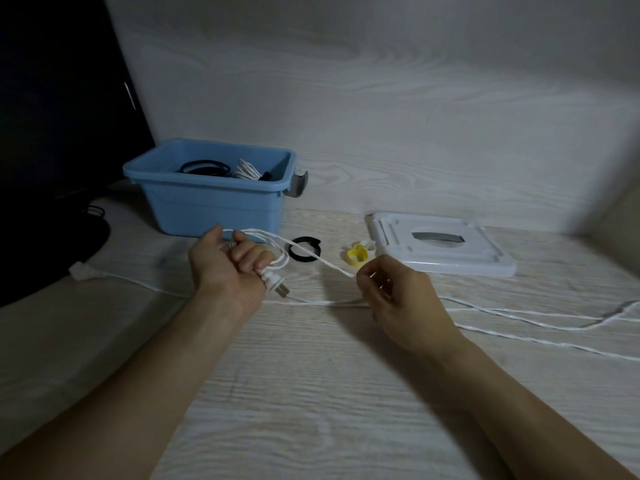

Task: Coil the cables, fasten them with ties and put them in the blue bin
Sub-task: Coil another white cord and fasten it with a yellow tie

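My left hand (225, 265) grips the plug end of a white cable (519, 318), with a loop or two of it over the fingers and the plug (275, 285) sticking out below. My right hand (394, 296) pinches the same cable a short way along, the strand taut between both hands. The rest of the cable trails across the table to the right and left. The blue bin (207, 206) stands behind my left hand and holds a black coil (204, 167) and a white coil (246, 170). A black tie (304, 249) and a yellow tie (356, 257) lie between the bin and the lid.
A white lid (440, 245) lies flat at the right, behind my right hand. A dark monitor (59, 109) and its base fill the left side. A white adapter block (81, 271) sits on the cable at the left. Walls close the back and the right.
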`<action>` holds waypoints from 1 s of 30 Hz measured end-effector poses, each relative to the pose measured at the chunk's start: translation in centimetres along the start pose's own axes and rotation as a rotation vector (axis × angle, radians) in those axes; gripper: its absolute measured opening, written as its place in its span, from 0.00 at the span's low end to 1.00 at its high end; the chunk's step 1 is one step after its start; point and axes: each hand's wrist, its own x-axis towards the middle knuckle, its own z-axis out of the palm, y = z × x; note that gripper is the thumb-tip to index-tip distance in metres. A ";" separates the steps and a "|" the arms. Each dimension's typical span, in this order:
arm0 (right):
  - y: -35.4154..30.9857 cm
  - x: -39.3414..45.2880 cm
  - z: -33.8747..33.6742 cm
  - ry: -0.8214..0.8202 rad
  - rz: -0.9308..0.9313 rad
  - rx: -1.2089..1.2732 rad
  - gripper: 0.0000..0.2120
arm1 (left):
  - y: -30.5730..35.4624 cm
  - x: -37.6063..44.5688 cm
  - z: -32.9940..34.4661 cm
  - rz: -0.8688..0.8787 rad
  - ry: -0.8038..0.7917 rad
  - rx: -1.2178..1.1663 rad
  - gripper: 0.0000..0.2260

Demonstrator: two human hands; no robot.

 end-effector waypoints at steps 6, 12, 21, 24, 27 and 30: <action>-0.5 -0.6 0.7 -0.200 -0.127 -0.056 0.01 | -0.9 -1.0 0.6 -0.018 -0.082 0.031 0.15; -0.7 -0.9 1.1 -0.370 -0.296 -0.091 0.09 | -2.2 -0.7 0.8 0.052 -0.105 0.254 0.10; -2.1 -0.8 0.3 -0.242 -0.378 -0.002 0.08 | -3.9 -2.5 0.1 0.433 -0.400 0.963 0.09; -2.5 -0.8 -0.1 -0.230 -0.374 -0.003 0.06 | -4.3 -2.9 0.4 0.398 -0.389 0.831 0.09; -2.5 -1.0 -0.3 -0.265 -0.342 -0.003 0.05 | -4.1 -2.7 0.8 0.401 -0.302 0.680 0.09; -2.6 -1.2 -0.3 -0.300 -0.318 0.029 0.05 | -4.0 -2.0 0.6 0.428 -0.242 0.629 0.09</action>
